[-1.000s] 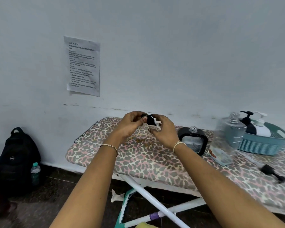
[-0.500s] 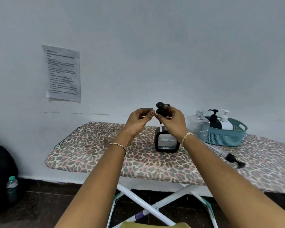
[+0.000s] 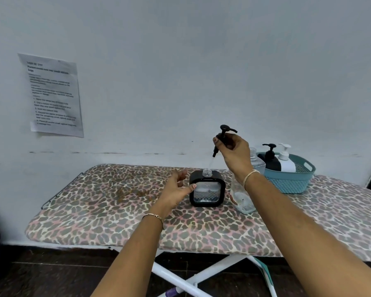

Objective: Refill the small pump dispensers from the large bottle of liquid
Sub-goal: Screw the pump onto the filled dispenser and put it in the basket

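Note:
A square black-framed clear dispenser (image 3: 207,188) stands on the leopard-print ironing board (image 3: 107,213), its neck uncapped. My right hand (image 3: 234,154) is shut on a black pump head (image 3: 223,136), held upright above and just right of that neck, its thin tube hanging down. My left hand (image 3: 176,189) hovers open at the dispenser's left side, thumb near its frame. The large clear bottle (image 3: 244,189), cap off, stands to the dispenser's right, partly hidden behind my right wrist.
A teal basket (image 3: 291,181) at the back right holds a black pump bottle (image 3: 271,157) and a white pump bottle (image 3: 286,159). A printed sheet (image 3: 53,95) hangs on the wall. The board's white legs cross below.
My left hand let go of the pump head and dropped beside the dispenser. My right hand carried the pump head up and to the right. The camera view shifted right.

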Motion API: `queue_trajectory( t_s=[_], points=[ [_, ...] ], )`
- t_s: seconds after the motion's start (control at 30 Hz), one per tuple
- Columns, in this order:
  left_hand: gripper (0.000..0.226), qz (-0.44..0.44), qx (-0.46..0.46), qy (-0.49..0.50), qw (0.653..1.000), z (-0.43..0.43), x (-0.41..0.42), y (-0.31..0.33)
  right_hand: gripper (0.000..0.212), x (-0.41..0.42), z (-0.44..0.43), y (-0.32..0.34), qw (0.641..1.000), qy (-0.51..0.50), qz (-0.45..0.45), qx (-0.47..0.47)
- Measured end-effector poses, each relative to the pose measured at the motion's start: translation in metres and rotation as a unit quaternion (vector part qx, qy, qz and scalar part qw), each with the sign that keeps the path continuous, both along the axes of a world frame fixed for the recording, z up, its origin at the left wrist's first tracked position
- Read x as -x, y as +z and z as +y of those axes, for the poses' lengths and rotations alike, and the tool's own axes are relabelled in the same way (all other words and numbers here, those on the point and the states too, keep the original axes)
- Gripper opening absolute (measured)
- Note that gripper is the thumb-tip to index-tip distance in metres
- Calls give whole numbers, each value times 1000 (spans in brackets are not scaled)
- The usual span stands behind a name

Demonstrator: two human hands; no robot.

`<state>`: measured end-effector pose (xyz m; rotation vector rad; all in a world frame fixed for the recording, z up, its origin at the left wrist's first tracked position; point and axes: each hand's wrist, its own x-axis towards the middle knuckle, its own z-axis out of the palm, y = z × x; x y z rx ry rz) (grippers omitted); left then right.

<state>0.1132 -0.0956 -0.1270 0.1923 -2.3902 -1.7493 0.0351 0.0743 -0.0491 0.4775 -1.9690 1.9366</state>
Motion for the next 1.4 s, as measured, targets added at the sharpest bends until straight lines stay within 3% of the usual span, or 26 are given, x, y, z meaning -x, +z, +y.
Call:
queue_trajectory(
  t_s=[0.13,0.37,0.83,1.1,1.3,1.4],
  points=[
    [79,-13,-8,0,1000,2,16,-13,18,12,-4,-9,1000,16,-20,-9],
    [87,-30,-52,-27,998,10,34,-33,23,19,-14,-34,996,58,-40,-48],
    [84,-29,-90,-19,995,11,41,-54,31,23,-10,-44,991,94,-44,-81],
    [78,-37,-18,-36,998,8,43,-49,31,22,-5,-43,985,128,-50,-99],
    [72,-39,11,-46,998,7,43,-44,31,21,2,-46,964,163,-72,-196],
    [68,-38,18,-54,998,7,43,-42,30,17,1,-55,960,179,-87,-195]
  ],
)
